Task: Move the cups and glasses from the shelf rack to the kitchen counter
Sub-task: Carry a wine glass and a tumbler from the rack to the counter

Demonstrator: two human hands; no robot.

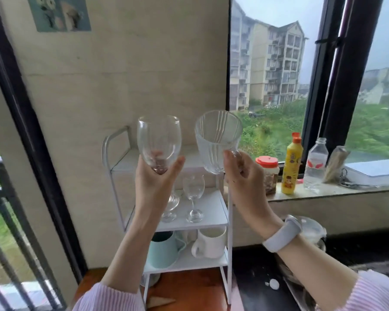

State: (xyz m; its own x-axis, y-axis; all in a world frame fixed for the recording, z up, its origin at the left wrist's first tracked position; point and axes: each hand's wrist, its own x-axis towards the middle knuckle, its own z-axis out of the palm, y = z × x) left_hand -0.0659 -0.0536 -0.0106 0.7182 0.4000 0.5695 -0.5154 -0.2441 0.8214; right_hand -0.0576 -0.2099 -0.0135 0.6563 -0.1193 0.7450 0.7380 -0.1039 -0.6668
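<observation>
Lifting two glasses clear of shelf rack (pixel 225 223), carry step underway. Left hand (pixel 154 176) cupping wine glass (pixel 158 142) bowl, fingers curled round its base. Right hand (pixel 243 173) pinching ribbed glass cup (pixel 218 140) by handle. Both hanging above rack's top shelf. Next move, likely: swinging right toward dark counter (pixel 254 274), setting both down upright. Stemmed glasses and mugs waiting on lower shelves.

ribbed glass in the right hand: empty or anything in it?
Empty. The ribbed glass, held up by the right hand, is clear all the way down; wall and window show through, with no liquid line.
</observation>
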